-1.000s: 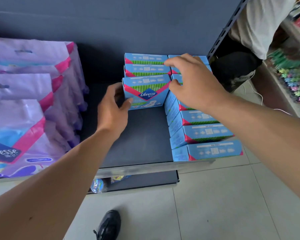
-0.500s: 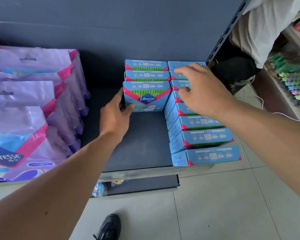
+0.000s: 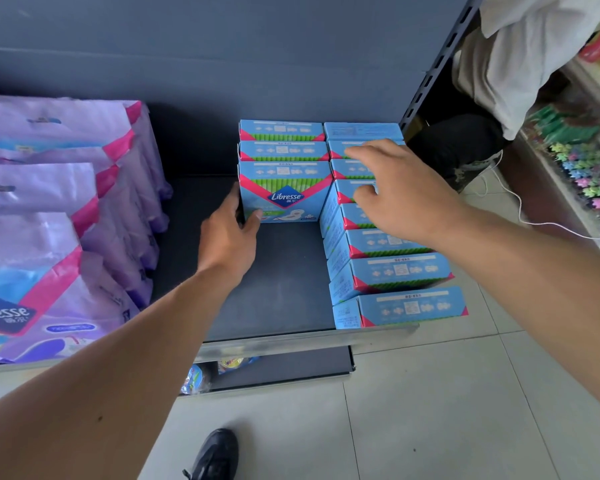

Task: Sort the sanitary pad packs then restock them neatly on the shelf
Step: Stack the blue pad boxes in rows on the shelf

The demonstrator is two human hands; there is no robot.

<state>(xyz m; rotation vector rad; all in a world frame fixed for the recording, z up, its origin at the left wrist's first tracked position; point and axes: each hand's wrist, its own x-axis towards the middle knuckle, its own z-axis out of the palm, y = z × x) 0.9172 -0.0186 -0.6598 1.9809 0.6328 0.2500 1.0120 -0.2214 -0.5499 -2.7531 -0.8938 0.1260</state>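
Blue Libresse pad boxes stand on a dark shelf (image 3: 284, 271) in two rows. The left row is three deep; its front box (image 3: 284, 192) faces me. My left hand (image 3: 227, 237) holds that box at its lower left corner, thumb on the front face and fingers along the left side. A right row of several blue boxes (image 3: 395, 271) runs from the back wall to the shelf's front edge. Above the middle of this row is my right hand (image 3: 406, 195), fingers spread and loosely bent, fingertips at the box tops, holding nothing.
Large purple Libresse pad packs (image 3: 49, 220) fill the shelf's left part. A perforated upright (image 3: 437, 60) ends the shelf on the right. Beyond it a person in white (image 3: 520, 57) stands by a rack of small colourful goods (image 3: 575, 161). My shoe (image 3: 215, 455) is on the tiled floor.
My right hand has slid off the front left box to the right, over the right row. The left hand stays at the front box, which now sits closer against the box behind it.
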